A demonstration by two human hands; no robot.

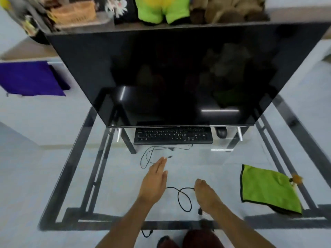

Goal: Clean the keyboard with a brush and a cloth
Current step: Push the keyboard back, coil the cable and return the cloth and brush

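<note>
Over the glass table (111, 176), left hand (155, 181) is held flat, fingers straight; right hand (206, 194) is curled on a black cable (182, 199). Green cloth (268, 188) lies right. Black keyboard (173, 135) is partly overhung by a dark monitor (179, 74).

Keyboard (173, 136) under monitor (179, 77); mouse (221, 132) right of keyboard; cloth (268, 187) near right; cable (182, 197) in front.

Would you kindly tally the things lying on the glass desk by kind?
Monitor: 1
Keyboard: 1
Mouse: 1
Green cloth: 1
Loose black cables: 2, as far as I can tell
Total: 6
</note>
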